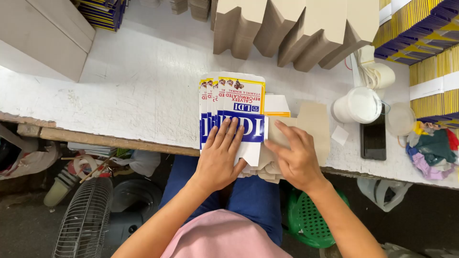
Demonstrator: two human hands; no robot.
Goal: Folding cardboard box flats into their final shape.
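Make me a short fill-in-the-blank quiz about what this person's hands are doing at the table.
1. The left hand lies flat on a fanned stack of blue, white and ____ printed cartons.
2. The right hand presses a plain ____ cardboard flap.
3. A black phone lies to the ____ of the right hand.
4. Beside the phone stands a ____ tub.

Missing words: yellow; beige; right; white
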